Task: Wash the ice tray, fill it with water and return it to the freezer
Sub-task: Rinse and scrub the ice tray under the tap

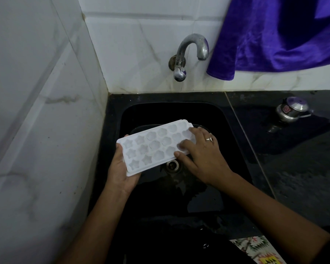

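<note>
A white ice tray (152, 146) with star and flower shaped cups is held level over the black sink (234, 130). My left hand (120, 168) grips its near left end from below, thumb on the rim. Fingers of my right hand (200, 153), which wears a ring, lie on the cups at the tray's right end. The metal tap (193, 48) sticks out of the tiled wall above the sink; no water runs from it.
A drain (172, 165) sits in the sink floor under the tray. On the wet black counter to the right stands a small metal pot with a lid (291, 110). A purple cloth (278, 35) hangs at the upper right. White tiled walls close the left and back.
</note>
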The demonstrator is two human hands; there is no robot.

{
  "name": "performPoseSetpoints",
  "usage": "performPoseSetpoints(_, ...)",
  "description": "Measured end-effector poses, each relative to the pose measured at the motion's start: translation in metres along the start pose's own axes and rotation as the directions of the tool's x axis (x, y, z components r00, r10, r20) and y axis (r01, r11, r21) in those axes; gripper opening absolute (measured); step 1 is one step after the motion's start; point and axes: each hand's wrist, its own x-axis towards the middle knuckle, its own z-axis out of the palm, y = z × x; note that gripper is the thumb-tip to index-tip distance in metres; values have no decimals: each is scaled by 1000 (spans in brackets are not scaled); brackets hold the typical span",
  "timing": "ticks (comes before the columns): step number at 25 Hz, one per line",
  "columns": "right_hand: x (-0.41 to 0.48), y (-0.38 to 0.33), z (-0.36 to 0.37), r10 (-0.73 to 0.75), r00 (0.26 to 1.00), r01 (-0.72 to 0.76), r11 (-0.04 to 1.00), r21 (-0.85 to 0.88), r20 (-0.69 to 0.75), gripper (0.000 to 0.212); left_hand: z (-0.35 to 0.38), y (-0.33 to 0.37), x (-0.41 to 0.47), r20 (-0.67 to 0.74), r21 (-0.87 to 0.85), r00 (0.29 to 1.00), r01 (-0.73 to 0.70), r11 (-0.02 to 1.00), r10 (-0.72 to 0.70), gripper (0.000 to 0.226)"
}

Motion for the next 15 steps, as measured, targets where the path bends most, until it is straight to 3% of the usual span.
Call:
performPoseSetpoints(11,-5,-2,5,-41,999,41,999,-1,10,58,-2,1,1,1,24,1000,-16,1000,16,40)
performPoseSetpoints(15,-3,1,2,9,1000,-9,1000,0,0,56,-1,-3,0,4,33,1000,-4,999,4,40)
